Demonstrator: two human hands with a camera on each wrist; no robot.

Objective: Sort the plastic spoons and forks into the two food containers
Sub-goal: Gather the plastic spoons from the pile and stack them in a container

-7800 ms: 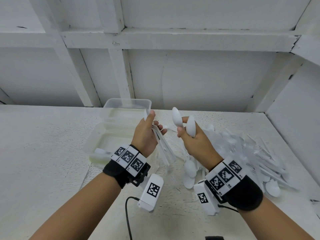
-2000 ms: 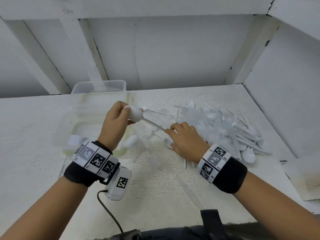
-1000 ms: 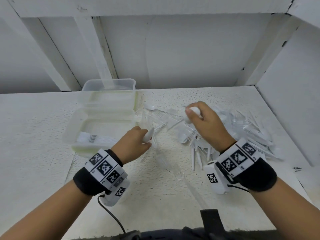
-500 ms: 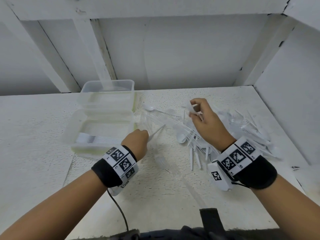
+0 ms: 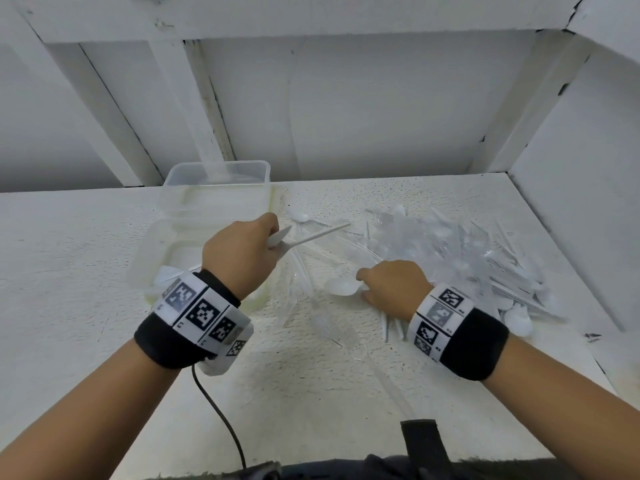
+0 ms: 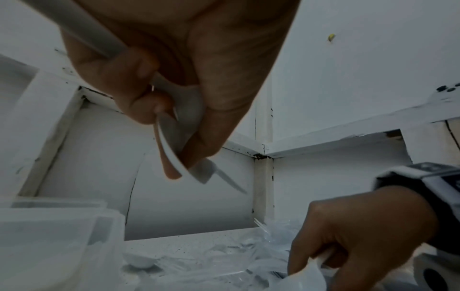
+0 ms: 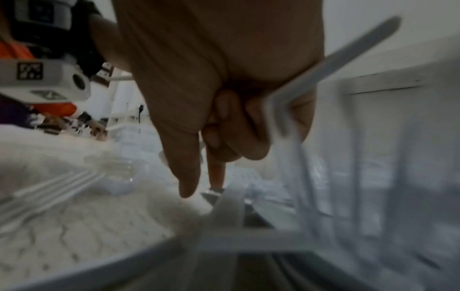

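Counter [image 5: 86,237]: white, carries everything.
Pile [image 5: 460,251]: spoons and forks heaped at my right.
Boxes [image 5: 214,181]: two clear ones at my left, one behind the other.
Left hand [image 5: 239,254]: raised beside the near box, clamped on spoons [image 5: 304,239].
Right hand [image 5: 394,285]: down at the pile's edge, fingers curled round a spoon [image 5: 343,287].

Two containers [image 5: 214,188], two hands [image 5: 239,254], two wristbands [image 5: 194,317], one heap of cutlery [image 5: 450,244], too many to count.
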